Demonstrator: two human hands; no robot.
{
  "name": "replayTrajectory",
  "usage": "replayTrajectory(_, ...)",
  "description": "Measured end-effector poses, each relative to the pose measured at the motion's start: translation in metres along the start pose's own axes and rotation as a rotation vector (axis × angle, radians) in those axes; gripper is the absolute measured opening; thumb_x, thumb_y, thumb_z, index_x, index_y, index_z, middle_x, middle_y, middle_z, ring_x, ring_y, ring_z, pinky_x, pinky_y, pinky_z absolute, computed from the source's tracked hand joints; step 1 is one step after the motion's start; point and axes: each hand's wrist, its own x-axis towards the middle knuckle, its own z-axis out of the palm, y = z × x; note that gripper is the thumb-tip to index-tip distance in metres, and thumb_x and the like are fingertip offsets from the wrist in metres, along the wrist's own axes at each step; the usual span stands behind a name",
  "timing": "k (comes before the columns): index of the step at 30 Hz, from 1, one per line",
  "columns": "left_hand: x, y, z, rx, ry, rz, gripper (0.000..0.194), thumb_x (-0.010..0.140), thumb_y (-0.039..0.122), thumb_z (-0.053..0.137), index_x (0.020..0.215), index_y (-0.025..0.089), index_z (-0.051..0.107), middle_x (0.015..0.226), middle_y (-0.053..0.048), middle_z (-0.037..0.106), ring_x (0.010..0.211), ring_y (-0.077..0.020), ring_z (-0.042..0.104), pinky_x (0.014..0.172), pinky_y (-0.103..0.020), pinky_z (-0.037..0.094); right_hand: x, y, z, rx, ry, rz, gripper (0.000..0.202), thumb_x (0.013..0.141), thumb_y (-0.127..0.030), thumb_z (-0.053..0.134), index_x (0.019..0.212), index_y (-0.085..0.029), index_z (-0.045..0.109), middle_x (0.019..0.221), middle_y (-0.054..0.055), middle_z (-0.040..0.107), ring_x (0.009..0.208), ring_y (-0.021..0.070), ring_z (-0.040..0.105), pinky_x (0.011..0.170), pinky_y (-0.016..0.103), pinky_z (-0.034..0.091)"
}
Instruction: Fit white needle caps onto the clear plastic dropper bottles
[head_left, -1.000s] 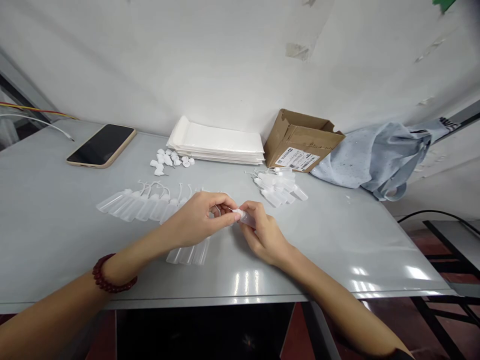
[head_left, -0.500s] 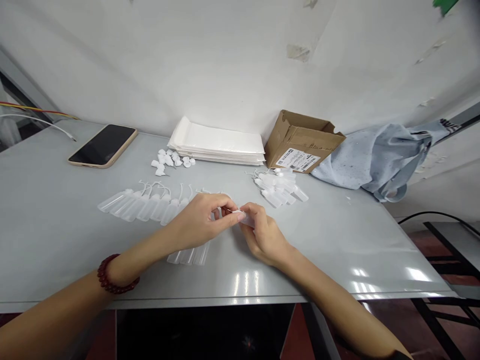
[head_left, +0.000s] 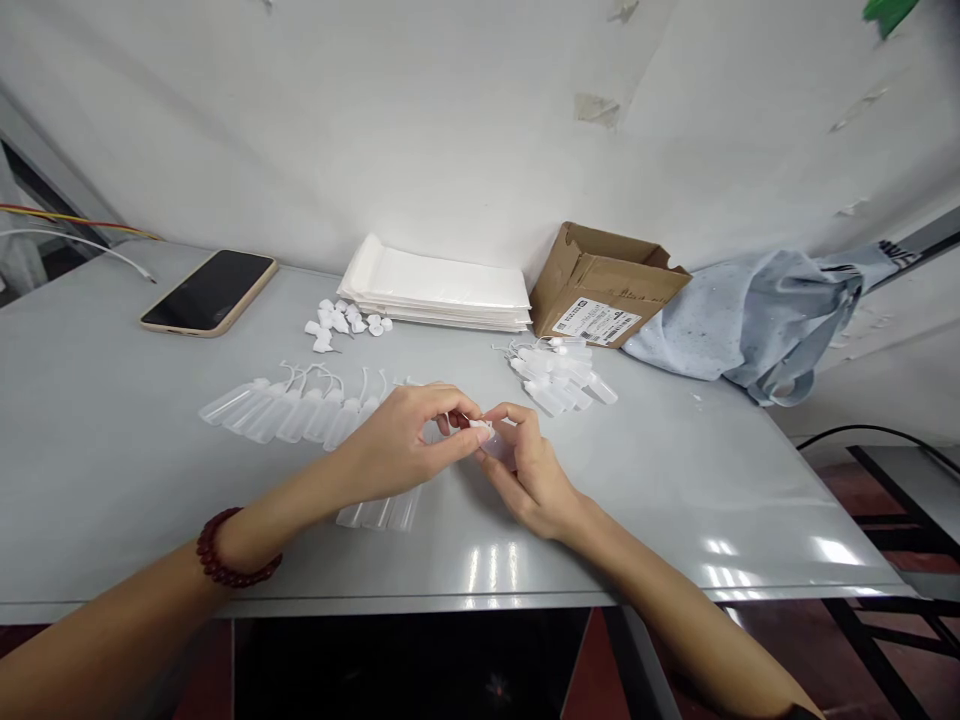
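Between my hands is a small translucent plastic bottle with a white cap at its top. My right hand wraps its fingers round the bottle's body. The thumb and fingertips of my left hand pinch the white cap. Whether the cap is fully seated cannot be made out. A row of similar bottles with thin white cap straps lies left of my hands. More clear bottles lie partly hidden under my left forearm. A loose pile of these bottles sits to the right.
Several small white caps lie behind the row, near a phone. A stack of white padded envelopes, an open cardboard box and a light blue fabric bag stand along the wall at the back of the grey table.
My fingers have shifted slightly around the bottle and cap. More of the bottle's body and the white cap now shows between my hands. The other things lie as before.
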Motion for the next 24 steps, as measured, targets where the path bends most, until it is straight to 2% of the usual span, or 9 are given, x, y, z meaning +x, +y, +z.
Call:
replayTrajectory(2, 0.0, 0.001, 0.0, 0.005, -0.002, -0.045, 0.023, 0.086, 0.038, 0.055, 0.084, 0.019, 0.067, 0.084, -0.001, 0.066, 0.076, -0.015, 0.058, 0.069, -0.027, 0.044, -0.001, 0.003, 0.001, -0.056, 0.014, -0.026, 0.031, 0.089, -0.014, 0.039, 0.115, -0.021, 0.023, 0.083, 0.002, 0.057, 0.049, 0.0092, 0.046, 0.049, 0.022, 0.037)
replayTrajectory(5, 0.001, 0.003, -0.001, 0.017, -0.014, -0.068, 0.026, 0.086, 0.041, 0.054, 0.078, 0.018, 0.066, 0.078, 0.0, 0.066, 0.072, -0.0147, 0.057, 0.062, -0.025, 0.042, -0.001, 0.009, 0.003, -0.152, 0.039, -0.075, 0.033, 0.089, -0.014, 0.039, 0.117, -0.021, 0.022, 0.084, 0.003, 0.058, 0.056, 0.0132, 0.054, 0.052, 0.025, 0.041)
replayTrajectory(9, 0.001, 0.003, -0.001, 0.012, -0.026, -0.041, 0.024, 0.087, 0.037, 0.054, 0.076, 0.018, 0.065, 0.077, 0.0, 0.065, 0.07, -0.0138, 0.056, 0.063, -0.025, 0.042, -0.001, 0.01, 0.004, -0.165, 0.024, -0.098, 0.032, 0.09, -0.016, 0.039, 0.117, -0.022, 0.022, 0.082, 0.003, 0.058, 0.067, 0.0176, 0.06, 0.059, 0.03, 0.046)
replayTrajectory(14, -0.001, 0.001, -0.001, 0.021, -0.036, 0.035, 0.022, 0.087, 0.033, 0.053, 0.076, 0.019, 0.065, 0.078, 0.0, 0.063, 0.073, -0.0141, 0.056, 0.068, -0.026, 0.043, 0.0, 0.003, -0.001, -0.012, -0.023, -0.042, 0.029, 0.09, -0.017, 0.039, 0.114, -0.023, 0.023, 0.092, 0.005, 0.061, 0.059, 0.0124, 0.053, 0.061, 0.029, 0.045)
replayTrajectory(20, -0.001, 0.0, -0.002, 0.062, -0.058, 0.127, 0.012, 0.086, 0.022, 0.052, 0.083, 0.018, 0.064, 0.082, -0.001, 0.063, 0.079, -0.0153, 0.056, 0.073, -0.027, 0.044, 0.0, -0.003, -0.007, 0.223, -0.114, 0.04, 0.026, 0.091, -0.016, 0.04, 0.111, -0.025, 0.025, 0.098, 0.002, 0.057, 0.063, 0.01, 0.048, 0.065, 0.027, 0.041)
replayTrajectory(24, -0.002, 0.003, -0.003, 0.058, -0.066, 0.161, 0.012, 0.086, 0.018, 0.052, 0.086, 0.018, 0.064, 0.083, -0.002, 0.063, 0.08, -0.0149, 0.056, 0.074, -0.027, 0.044, 0.0, -0.005, -0.009, 0.359, -0.147, 0.102, 0.024, 0.091, -0.019, 0.041, 0.108, -0.026, 0.026, 0.088, -0.001, 0.053, 0.064, 0.0105, 0.044, 0.064, 0.026, 0.038)
